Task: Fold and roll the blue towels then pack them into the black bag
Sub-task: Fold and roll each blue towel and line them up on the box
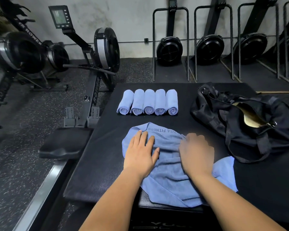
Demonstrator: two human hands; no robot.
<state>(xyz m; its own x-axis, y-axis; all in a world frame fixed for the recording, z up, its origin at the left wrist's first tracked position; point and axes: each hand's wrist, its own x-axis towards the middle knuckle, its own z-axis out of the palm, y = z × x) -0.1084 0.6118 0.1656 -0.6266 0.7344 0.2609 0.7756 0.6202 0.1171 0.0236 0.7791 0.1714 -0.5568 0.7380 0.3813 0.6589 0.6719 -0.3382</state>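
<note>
Five rolled towels (148, 102) wait in a row at the desk's (107, 147) far side. The sixth towel (170, 180) lies rumpled under me: my left hand (140, 152) presses flat, fingers spread, while my right hand (196, 152) bunches a fold. The black bag (240, 117) gapes alongside; packing looks unstarted.

A black padded platform (98, 164) fills the lower middle. Along its left side runs a rowing machine (105, 50). The machine's monitor (60, 16) rises beyond the platform's far left corner, and its 2 grey footrests (81, 117) and black seat (63, 144) sit just beside the platform's left edge. Farther left stands another rower (18, 52). Beyond the platform, 3 upended rowers (209, 49) stand against the grey wall (127, 22). Speckled floor (20, 155) lies to its left.
</note>
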